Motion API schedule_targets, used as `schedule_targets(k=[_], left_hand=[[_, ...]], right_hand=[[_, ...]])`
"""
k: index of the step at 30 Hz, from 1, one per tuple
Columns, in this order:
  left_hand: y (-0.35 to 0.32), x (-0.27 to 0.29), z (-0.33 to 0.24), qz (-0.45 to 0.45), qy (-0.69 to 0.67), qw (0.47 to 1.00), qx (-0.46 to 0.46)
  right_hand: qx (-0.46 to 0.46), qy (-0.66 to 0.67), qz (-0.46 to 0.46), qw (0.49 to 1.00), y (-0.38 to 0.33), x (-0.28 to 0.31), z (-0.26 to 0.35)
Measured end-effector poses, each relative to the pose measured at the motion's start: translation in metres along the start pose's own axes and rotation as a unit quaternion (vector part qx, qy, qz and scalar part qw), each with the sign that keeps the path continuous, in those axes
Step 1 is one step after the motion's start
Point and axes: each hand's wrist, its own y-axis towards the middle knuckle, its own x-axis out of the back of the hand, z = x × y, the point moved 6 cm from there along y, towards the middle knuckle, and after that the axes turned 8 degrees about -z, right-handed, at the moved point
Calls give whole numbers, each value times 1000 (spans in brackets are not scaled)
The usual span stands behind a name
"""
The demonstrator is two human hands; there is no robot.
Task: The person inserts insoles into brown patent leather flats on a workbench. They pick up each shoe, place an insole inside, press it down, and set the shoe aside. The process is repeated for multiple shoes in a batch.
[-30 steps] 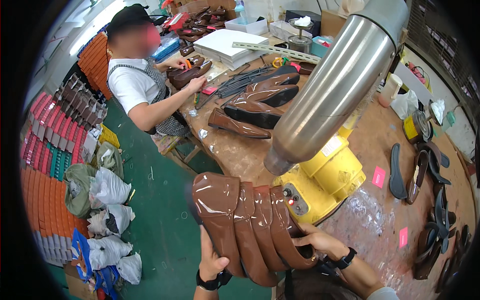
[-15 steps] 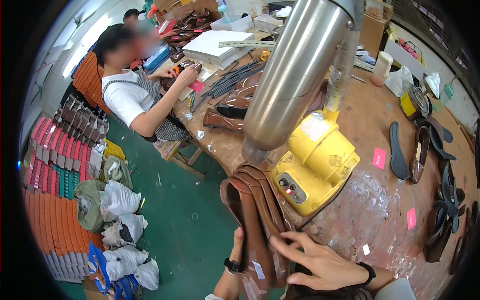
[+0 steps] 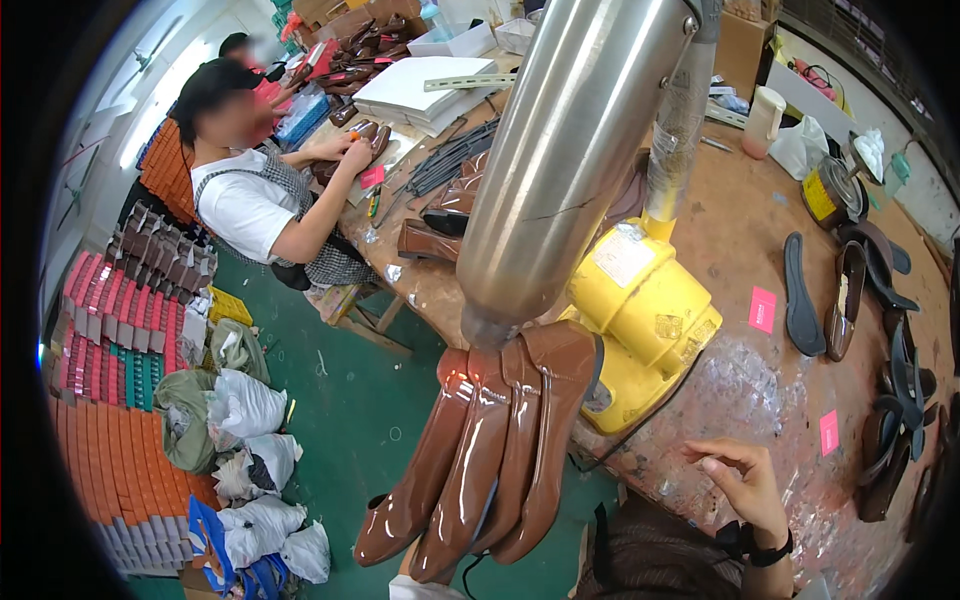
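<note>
A fanned bunch of several glossy brown shoes (image 3: 480, 440) hangs toes down right below the nozzle of a big metal heat blower (image 3: 570, 170). Orange glints shine on the shoes' upper ends. From beneath, my left hand (image 3: 408, 562) holds the bunch; its fingers are hidden behind the shoes. My right hand (image 3: 745, 485) is apart from them over the near part of the workbench, with nothing visible in it, fingers loosely bent and thumb apart. The blower stands on a yellow motor base (image 3: 640, 310) with knobs, partly covered by the rightmost shoe.
At the right of the workbench (image 3: 690, 440) lie dark soles (image 3: 803, 295), loose shoes (image 3: 845, 300) and a yellow-labelled can (image 3: 832, 192). A co-worker (image 3: 250, 190) sits at the far left handling a brown shoe. Bags (image 3: 250, 400) and stacked boxes (image 3: 115, 460) stand on the green floor.
The bunch has turned over and fanned out, its toes now pointing down toward me under the nozzle. My right hand has left the shoes and moved right; my left hand has gone beneath them.
</note>
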Motion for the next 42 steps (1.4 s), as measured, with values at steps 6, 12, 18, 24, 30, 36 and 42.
schedule_targets(k=[6, 12, 18, 24, 30, 36, 42], left_hand=[[1, 2, -7, -9, -1, 1000, 2], [-3, 10, -13, -21, 0, 1000, -4], [-2, 16, -18, -26, 3, 1000, -4], [26, 25, -48, -14, 29, 999, -18], [146, 10, -150, 27, 88, 990, -104], [266, -73, -230, 37, 123, 979, -158], [365, -20, -144, 160, 127, 979, -17]], right_hand=[[1, -60, -36, 998, 5, 10, -5], [28, -80, -59, 995, 9, 15, -1], [12, -80, -89, 993, 8, 24, -10], [9, -93, -115, 989, 3, 29, -8], [9, -114, -129, 985, -5, 38, -9], [12, -150, -118, 981, -8, 59, -17], [-3, -204, -177, 963, -27, 100, -28]])
